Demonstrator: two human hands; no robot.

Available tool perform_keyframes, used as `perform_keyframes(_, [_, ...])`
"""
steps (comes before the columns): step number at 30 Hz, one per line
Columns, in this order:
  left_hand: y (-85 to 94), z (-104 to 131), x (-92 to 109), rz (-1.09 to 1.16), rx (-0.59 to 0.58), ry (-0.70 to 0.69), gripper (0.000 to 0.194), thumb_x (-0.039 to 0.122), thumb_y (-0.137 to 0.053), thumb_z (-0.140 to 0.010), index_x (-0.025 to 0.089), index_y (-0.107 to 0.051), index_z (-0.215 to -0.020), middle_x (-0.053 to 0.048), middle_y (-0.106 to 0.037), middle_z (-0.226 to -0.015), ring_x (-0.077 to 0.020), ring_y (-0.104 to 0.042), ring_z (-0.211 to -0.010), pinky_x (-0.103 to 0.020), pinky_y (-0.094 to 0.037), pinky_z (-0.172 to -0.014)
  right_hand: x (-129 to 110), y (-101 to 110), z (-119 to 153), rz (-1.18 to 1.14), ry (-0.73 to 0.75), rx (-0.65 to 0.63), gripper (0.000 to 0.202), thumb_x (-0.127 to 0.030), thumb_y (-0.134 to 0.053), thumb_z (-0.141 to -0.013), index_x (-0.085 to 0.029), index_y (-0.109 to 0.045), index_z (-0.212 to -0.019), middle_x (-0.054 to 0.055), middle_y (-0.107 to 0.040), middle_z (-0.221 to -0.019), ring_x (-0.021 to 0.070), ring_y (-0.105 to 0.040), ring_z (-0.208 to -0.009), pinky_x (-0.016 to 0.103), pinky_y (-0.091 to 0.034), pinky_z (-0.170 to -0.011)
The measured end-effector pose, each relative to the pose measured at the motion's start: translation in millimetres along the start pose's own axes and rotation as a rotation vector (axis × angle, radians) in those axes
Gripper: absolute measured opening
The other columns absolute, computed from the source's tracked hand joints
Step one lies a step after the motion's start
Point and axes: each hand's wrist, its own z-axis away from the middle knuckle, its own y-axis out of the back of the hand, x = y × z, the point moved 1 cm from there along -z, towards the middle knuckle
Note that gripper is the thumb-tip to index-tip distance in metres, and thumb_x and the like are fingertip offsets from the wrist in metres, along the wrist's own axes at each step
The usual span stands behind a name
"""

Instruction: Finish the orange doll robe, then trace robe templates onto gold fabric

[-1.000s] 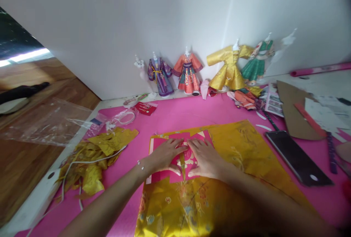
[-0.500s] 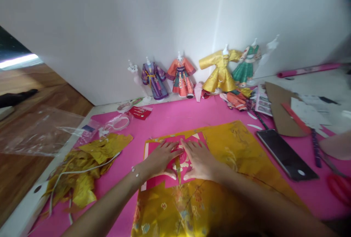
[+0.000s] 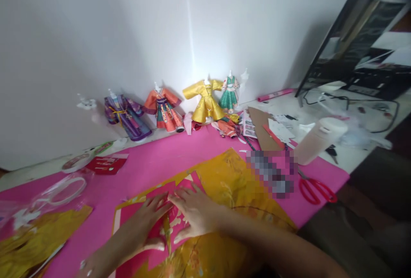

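Observation:
My left hand (image 3: 144,226) rests with spread fingers on red-pink patterned pieces (image 3: 128,218), which lie on yellow patterned fabric (image 3: 221,175). Beside it, my right hand (image 3: 194,211) lies flat on the same pieces, fingers apart. The fingertips of both hands nearly meet. A narrow strip of yellow (image 3: 167,231) shows between the hands. Neither hand grips anything.
Small dressed mannequins stand along the wall, among them one in a yellow robe (image 3: 207,102). Red-handled scissors (image 3: 316,190), a bottle (image 3: 321,139) and brown card (image 3: 265,128) are at right. Yellow scraps (image 3: 41,239) and clear tape rolls lie left.
The view has swung to the right, so the bottle, the scissors and a dark screen-like panel now show more fully. Both hands stay spread on the red-pink pieces.

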Motion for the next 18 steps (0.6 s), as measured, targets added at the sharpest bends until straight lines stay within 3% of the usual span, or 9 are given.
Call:
perform_keyframes(2, [-3.6, 0, -3, -0.017, 0.003, 0.008, 0.1, 0.076, -0.073, -0.065, 0.035, -0.041, -0.151, -0.017, -0.038, -0.157, -0.0444, -0.034, -0.143, -0.064, -0.036, -0.111, 1, 7, 9, -0.026, 0.009, 0.028, 0.091, -0.058, -0.066, -0.086, -0.012, -0.026, -0.155, 0.02, -0.04, -0.155, 0.0349, -0.031, -0.146, 0.058, -0.022, -0.12])
perform_keyframes(5, [-9.8, 1, -8, -0.022, 0.027, 0.011, 0.099, 0.074, -0.072, -0.067, 0.038, -0.036, -0.153, -0.014, -0.033, -0.161, -0.0425, -0.031, -0.146, -0.063, -0.034, -0.113, 8, 19, 28, -0.055, -0.058, 0.081, 0.076, -0.051, -0.065, -0.089, -0.016, -0.037, -0.151, 0.017, -0.048, -0.149, 0.0311, -0.041, -0.14, 0.055, -0.022, -0.12])
perform_keyframes(12, [-18.9, 5, -16, 0.008, 0.089, -0.005, 0.1, 0.072, -0.073, -0.068, 0.044, -0.029, -0.154, -0.01, -0.031, -0.162, -0.0442, -0.031, -0.145, -0.063, -0.039, -0.11, 34, 40, 80, -0.019, -0.218, 0.237, 0.047, -0.018, -0.065, -0.082, -0.014, -0.062, -0.129, 0.015, -0.066, -0.126, 0.0288, -0.062, -0.114, 0.04, -0.049, -0.101])
perform_keyframes(16, [-20.3, 6, -15, 0.018, 0.087, 0.007, 0.102, 0.07, -0.076, -0.067, 0.045, -0.028, -0.154, -0.01, -0.027, -0.164, -0.0441, -0.027, -0.147, -0.063, -0.038, -0.111, 70, 64, 100, 0.134, -0.474, 0.259, 0.038, -0.014, -0.056, -0.087, -0.02, -0.067, -0.123, 0.008, -0.07, -0.121, 0.023, -0.066, -0.109, 0.033, -0.053, -0.094])
perform_keyframes(18, [-20.4, 5, -15, 0.008, 0.053, 0.028, 0.105, 0.068, -0.079, -0.065, 0.044, -0.029, -0.153, -0.01, -0.026, -0.164, -0.0449, -0.027, -0.147, -0.064, -0.038, -0.111, 98, 84, 104, 0.207, -0.622, 0.259, 0.033, -0.014, -0.051, -0.092, -0.017, -0.068, -0.12, 0.01, -0.071, -0.116, 0.023, -0.067, -0.104, 0.034, -0.052, -0.092])
